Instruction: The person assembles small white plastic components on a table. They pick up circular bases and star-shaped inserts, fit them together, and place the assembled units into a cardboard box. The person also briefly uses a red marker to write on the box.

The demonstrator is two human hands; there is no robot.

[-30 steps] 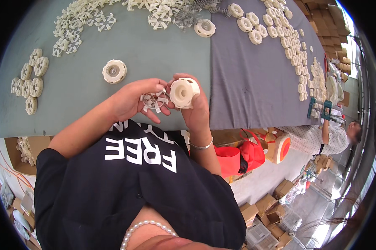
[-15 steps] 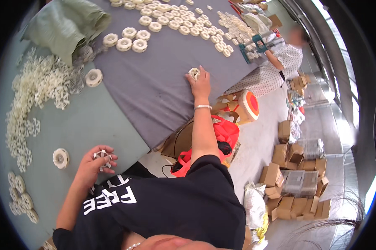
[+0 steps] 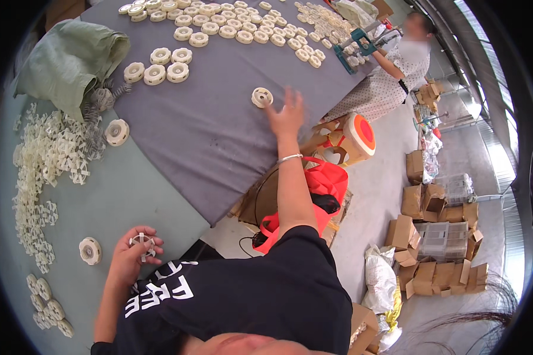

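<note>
My left hand (image 3: 130, 254), near the table edge, is closed around a small white spoked plastic ring (image 3: 141, 244). Out over the grey cloth reaches my right hand (image 3: 287, 115), fingers spread and slightly blurred, holding nothing. Just left of its thumb lies a round cream plastic wheel (image 3: 262, 97) with a hollow centre; the thumb tip is at its rim, and I cannot tell if they touch. Another cream wheel (image 3: 90, 251) lies on the green tabletop beside my left hand. One more wheel (image 3: 117, 132) sits near the border of the grey cloth.
Many finished-looking wheels (image 3: 210, 28) cover the far cloth (image 3: 219, 77). White plastic pieces (image 3: 56, 145) are heaped at left, by a green sack (image 3: 71, 59). A co-worker (image 3: 405, 65) stands far right beside a green hand tool (image 3: 363, 41). A red bag (image 3: 325, 183) hangs below my right arm.
My right hand has let go of the wheel, leaving it on the cloth, and its fingers have spread away to the right. My left hand keeps its hold on the spoked ring.
</note>
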